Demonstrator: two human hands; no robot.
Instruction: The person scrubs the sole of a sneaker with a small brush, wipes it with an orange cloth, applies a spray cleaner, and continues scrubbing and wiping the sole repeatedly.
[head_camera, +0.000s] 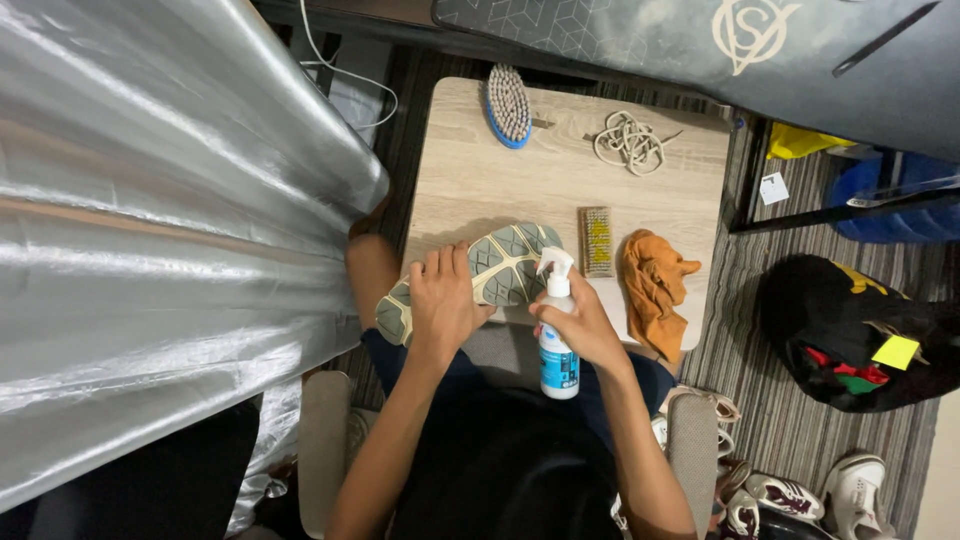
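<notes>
My left hand (443, 300) grips a grey-green shoe (500, 262) held sole-up at the near edge of a small wooden table (470, 175). My right hand (582, 325) is wrapped around a white spray bottle (558, 355) with a blue label; its nozzle points toward the shoe's sole. Just right of the shoe a small rectangular brush (597, 241) lies on the table, beside a crumpled orange cloth (655, 283).
A blue-backed scrub brush (507, 104) and a coil of pale laces (628, 141) lie at the table's far side. A silver sheet (150, 230) fills the left. A black bag (850, 330) and several shoes (800, 495) sit on the striped floor at right.
</notes>
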